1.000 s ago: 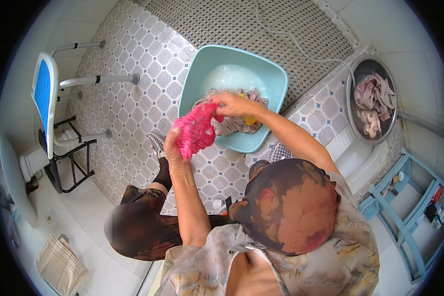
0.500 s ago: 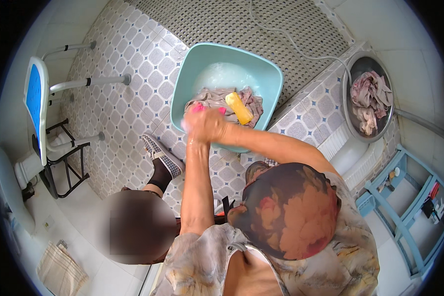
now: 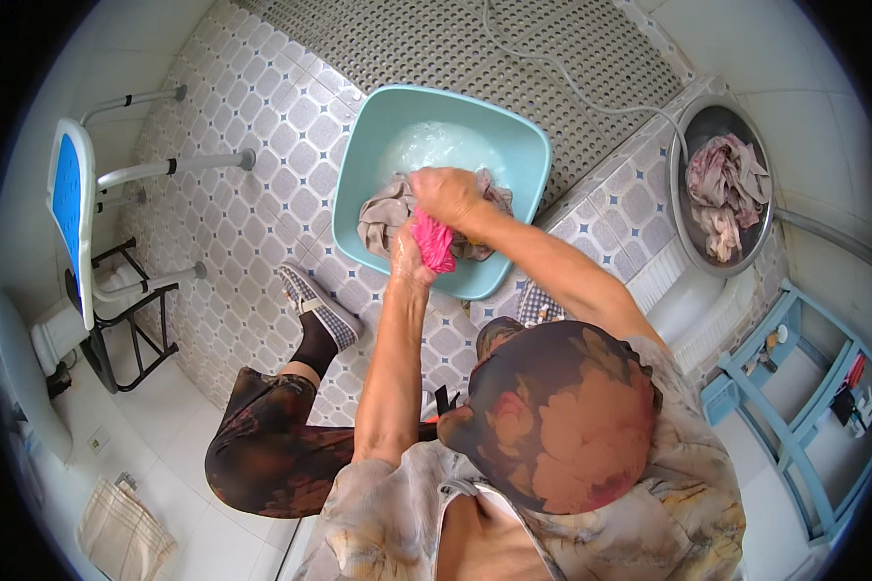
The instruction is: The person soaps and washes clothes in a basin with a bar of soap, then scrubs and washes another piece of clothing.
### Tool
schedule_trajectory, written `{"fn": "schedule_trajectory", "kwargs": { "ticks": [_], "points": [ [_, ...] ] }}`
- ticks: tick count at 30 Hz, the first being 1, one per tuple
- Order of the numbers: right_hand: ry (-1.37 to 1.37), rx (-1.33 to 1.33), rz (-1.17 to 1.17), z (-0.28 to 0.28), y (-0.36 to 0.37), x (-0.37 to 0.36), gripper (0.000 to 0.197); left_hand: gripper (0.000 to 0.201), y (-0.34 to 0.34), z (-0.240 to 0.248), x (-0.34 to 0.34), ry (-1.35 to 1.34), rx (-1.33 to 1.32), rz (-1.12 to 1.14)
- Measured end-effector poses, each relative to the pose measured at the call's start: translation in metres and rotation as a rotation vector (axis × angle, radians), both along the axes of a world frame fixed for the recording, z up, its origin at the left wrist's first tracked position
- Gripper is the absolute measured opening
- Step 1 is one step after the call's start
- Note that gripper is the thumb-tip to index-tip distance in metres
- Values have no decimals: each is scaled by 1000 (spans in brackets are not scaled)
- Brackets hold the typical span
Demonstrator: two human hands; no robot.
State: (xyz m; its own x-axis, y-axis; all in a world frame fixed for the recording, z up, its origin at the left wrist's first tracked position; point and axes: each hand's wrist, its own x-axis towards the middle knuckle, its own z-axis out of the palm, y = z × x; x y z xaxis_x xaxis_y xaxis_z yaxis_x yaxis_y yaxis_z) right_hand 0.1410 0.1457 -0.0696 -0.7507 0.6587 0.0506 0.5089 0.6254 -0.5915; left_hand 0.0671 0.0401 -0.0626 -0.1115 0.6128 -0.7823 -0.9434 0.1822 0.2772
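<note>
A crumpled bright pink cloth [image 3: 433, 242] is stretched between my two hands over the near part of a light blue-green basin [image 3: 351, 218]. My left hand [image 3: 410, 254] is closed round its lower left side, at the basin's near rim. Above it, my right hand [image 3: 446, 196] is closed on the upper end, with the knuckles upward. Wet greyish clothes [image 3: 383, 215] lie in the basin beneath the hands, and sudsy water [image 3: 441, 145] shows at the far side. The yellow bar seen earlier is almost wholly hidden by my right hand and wrist.
On the right a metal bowl [image 3: 678, 208] holds wrung-looking clothes [image 3: 727, 189], with a pale hose [image 3: 591, 105] running past it. A blue rack [image 3: 794, 426] stands lower right. To the left are a blue-and-white shower seat [image 3: 68, 218] and a perforated mat [image 3: 407, 48] lies beyond the basin.
My hands were together and blurred at the basin's near left; now they are apart, the right hand farther up and right. The pink cloth shows more, and the yellow bar is covered.
</note>
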Motion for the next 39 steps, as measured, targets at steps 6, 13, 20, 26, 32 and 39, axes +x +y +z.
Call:
{"fn": "schedule_trajectory", "kwargs": {
  "ticks": [6, 13, 20, 26, 32, 39],
  "points": [
    [407, -1214, 43, 9, 5, 20, 67, 43, 6, 51, -30, 106, 64, -60],
    [165, -937, 23, 31, 21, 36, 55, 49, -6, 61, -42, 183, 133, -175],
    [396, -889, -231, 50, 11, 27, 39, 43, -23, 10, -53, 281, 100, -43],
    [420, -286, 165, 124, -83, -28, 27, 29, -59, -62, -102, -597, 646, 2],
    [-20, -245, 185, 73, -17, -24, 23, 24, -3, 25, 5, 202, 243, 136],
    [80, -272, 270, 71, -64, -17, 22, 32, -1, 5, -4, -69, 48, 52]
  ]
}}
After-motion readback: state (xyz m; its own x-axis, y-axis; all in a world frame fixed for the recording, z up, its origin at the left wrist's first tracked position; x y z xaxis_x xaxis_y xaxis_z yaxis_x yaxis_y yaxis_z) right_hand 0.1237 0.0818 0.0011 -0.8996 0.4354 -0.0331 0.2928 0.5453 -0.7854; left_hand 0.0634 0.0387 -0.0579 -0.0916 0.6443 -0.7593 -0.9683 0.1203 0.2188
